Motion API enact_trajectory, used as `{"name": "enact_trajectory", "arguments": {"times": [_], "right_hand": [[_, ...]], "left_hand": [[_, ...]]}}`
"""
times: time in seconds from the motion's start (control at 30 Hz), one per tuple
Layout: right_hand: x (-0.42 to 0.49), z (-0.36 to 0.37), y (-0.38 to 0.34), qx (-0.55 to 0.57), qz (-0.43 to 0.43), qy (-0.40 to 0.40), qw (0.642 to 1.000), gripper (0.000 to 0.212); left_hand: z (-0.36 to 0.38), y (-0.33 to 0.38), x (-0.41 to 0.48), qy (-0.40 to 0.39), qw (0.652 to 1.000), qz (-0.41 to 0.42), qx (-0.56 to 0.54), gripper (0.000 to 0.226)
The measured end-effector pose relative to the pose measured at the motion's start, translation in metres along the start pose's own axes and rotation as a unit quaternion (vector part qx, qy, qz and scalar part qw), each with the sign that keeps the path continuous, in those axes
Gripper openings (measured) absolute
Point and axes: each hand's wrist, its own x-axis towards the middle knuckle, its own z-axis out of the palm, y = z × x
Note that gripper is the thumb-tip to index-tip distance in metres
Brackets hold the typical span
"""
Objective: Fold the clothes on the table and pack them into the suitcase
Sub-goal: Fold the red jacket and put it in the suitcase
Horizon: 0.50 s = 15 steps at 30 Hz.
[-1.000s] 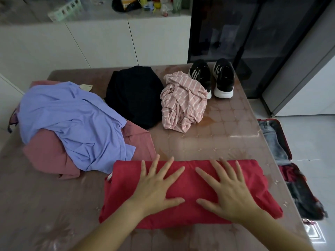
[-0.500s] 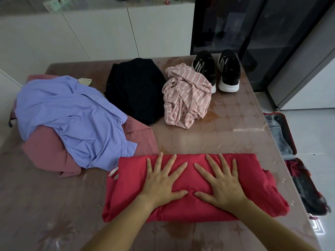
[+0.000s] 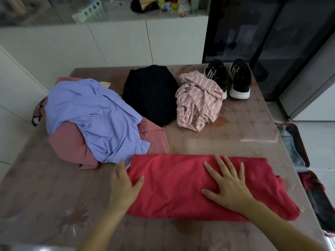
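Low in the frame, a folded red fabric garment [image 3: 181,187] lies across the glossy brown table [image 3: 45,205]. The right hand [image 3: 230,185] presses flat on it, fingers spread; the left hand [image 3: 124,185] rests at its left end, fingers straight, thumb over the cloth. At the right edge lies an open red-rimmed suitcase [image 3: 301,142].

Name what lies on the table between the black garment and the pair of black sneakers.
In the head view, a crumpled pink striped garment lies between the black garment and the sneakers.
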Motion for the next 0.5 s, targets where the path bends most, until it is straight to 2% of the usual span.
{"name": "enact_trajectory", "arguments": {"times": [0.07, 0.1, 0.17, 0.27, 0.4, 0.5], "right_hand": [[-0.001, 0.000, -0.009, 0.012, -0.020, 0.028, 0.999, 0.089], [-0.001, 0.000, -0.014, 0.012, -0.030, 0.028, 0.999, 0.089], [-0.002, 0.004, -0.022, 0.004, -0.040, 0.024, 0.999, 0.088], [-0.002, 0.010, -0.024, -0.010, -0.025, 0.005, 1.000, 0.084], [-0.001, 0.010, -0.025, -0.018, -0.016, -0.016, 1.000, 0.080], [0.001, 0.017, -0.026, -0.013, -0.005, -0.044, 0.999, 0.079]], "left_hand": [[-0.008, -0.004, -0.002, -0.009, 0.979, -0.094, -0.178, 0.070], [-0.009, -0.003, -0.003, -0.030, 0.967, -0.129, -0.216, 0.054], [-0.009, -0.003, 0.000, -0.070, 0.956, -0.174, -0.226, 0.045], [-0.016, 0.001, 0.005, -0.133, 0.924, -0.235, -0.271, 0.048], [-0.033, 0.016, 0.004, -0.142, 0.923, -0.216, -0.284, 0.040], [-0.045, 0.036, -0.005, -0.149, 0.927, -0.184, -0.290, 0.055]]}}
